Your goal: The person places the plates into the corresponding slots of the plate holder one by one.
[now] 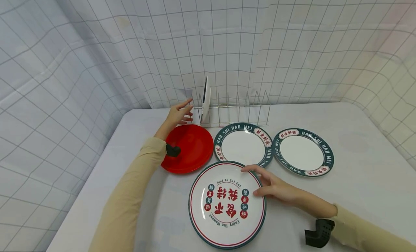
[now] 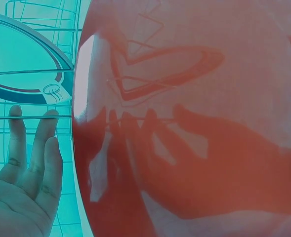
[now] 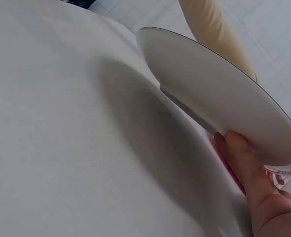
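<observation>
My right hand (image 1: 276,187) grips the right rim of a large white plate (image 1: 227,226) with a green-and-red edge and red printed characters. Its fingers reach beneath the plate (image 3: 209,84) in the right wrist view, where the plate is tilted and raised off the table, casting a shadow. At the left end of a wire dish rack (image 1: 238,107), my left hand (image 1: 177,114) has its fingers fairly straight and spread. Those fingertips lie at a rack wire in the left wrist view. One plate (image 1: 206,100) stands upright in the rack, seen edge-on.
Below the left forearm lies a red plate (image 1: 191,149). Two white plates with green lettered rims, a middle plate (image 1: 242,145) and a right plate (image 1: 303,152), lie in front of the rack on the white table (image 1: 360,194). A checked white curtain (image 1: 227,46) surrounds the table.
</observation>
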`<action>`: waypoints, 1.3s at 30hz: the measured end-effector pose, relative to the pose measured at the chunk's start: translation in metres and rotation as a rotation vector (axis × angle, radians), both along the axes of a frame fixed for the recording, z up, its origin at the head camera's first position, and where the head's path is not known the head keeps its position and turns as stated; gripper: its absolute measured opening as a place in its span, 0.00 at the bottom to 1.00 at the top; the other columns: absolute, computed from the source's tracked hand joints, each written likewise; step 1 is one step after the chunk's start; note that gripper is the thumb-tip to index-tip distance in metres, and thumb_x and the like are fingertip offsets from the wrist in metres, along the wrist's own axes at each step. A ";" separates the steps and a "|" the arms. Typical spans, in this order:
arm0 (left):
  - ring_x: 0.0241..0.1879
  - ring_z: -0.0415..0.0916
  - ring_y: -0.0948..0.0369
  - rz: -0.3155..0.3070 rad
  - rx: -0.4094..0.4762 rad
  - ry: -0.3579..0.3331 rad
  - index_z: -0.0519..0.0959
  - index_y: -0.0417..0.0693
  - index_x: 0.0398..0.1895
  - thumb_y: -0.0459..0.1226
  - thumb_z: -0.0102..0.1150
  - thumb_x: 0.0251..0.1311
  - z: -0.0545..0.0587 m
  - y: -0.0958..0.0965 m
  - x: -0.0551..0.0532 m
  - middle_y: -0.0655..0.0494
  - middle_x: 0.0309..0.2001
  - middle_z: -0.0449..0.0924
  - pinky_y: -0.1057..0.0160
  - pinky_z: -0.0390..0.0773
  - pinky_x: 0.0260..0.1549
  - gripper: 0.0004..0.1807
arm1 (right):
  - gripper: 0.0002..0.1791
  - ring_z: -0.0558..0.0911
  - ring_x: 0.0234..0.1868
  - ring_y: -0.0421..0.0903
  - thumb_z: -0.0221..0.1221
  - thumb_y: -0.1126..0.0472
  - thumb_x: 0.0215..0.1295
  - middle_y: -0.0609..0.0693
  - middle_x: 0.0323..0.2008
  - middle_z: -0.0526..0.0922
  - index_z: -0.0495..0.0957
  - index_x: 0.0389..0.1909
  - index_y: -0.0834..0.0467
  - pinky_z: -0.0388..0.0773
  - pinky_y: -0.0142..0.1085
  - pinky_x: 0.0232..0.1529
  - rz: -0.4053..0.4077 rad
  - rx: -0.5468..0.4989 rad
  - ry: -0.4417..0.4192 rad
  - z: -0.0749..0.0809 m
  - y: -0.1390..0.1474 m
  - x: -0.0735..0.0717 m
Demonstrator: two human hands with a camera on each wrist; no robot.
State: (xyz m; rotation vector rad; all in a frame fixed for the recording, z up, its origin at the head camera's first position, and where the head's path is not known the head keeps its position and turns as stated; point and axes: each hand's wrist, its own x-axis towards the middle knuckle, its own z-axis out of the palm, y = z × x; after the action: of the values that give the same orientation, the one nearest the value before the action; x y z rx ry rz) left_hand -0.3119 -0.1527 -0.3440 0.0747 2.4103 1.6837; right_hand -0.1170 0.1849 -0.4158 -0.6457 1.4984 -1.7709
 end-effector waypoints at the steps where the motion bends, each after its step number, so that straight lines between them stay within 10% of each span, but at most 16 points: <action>1: 0.49 0.79 0.39 0.002 -0.003 0.009 0.60 0.56 0.73 0.43 0.47 0.72 -0.004 -0.001 -0.003 0.28 0.56 0.74 0.44 0.75 0.54 0.27 | 0.35 0.82 0.52 0.52 0.52 0.73 0.64 0.66 0.58 0.72 0.53 0.69 0.52 0.81 0.46 0.48 -0.012 0.007 0.006 0.001 0.002 0.000; 15: 0.42 0.85 0.49 -0.004 -0.017 0.011 0.60 0.56 0.73 0.43 0.47 0.72 -0.001 -0.001 0.000 0.28 0.56 0.74 0.42 0.75 0.54 0.27 | 0.34 0.82 0.51 0.50 0.53 0.73 0.65 0.56 0.59 0.69 0.54 0.68 0.51 0.81 0.42 0.49 -0.154 0.068 0.088 0.020 0.031 -0.001; 39: 0.52 0.77 0.37 -0.007 -0.009 0.020 0.61 0.56 0.72 0.43 0.47 0.72 -0.002 0.000 0.000 0.30 0.53 0.76 0.43 0.74 0.54 0.27 | 0.33 0.83 0.38 0.39 0.55 0.71 0.66 0.54 0.50 0.77 0.57 0.68 0.48 0.81 0.30 0.37 -0.452 0.186 0.244 0.070 0.041 -0.031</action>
State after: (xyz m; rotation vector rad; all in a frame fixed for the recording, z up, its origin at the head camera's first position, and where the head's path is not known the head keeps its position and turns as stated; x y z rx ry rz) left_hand -0.3120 -0.1532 -0.3460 0.0989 2.4291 1.6766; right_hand -0.1475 0.2259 -0.3453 -0.4645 2.0777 -1.8946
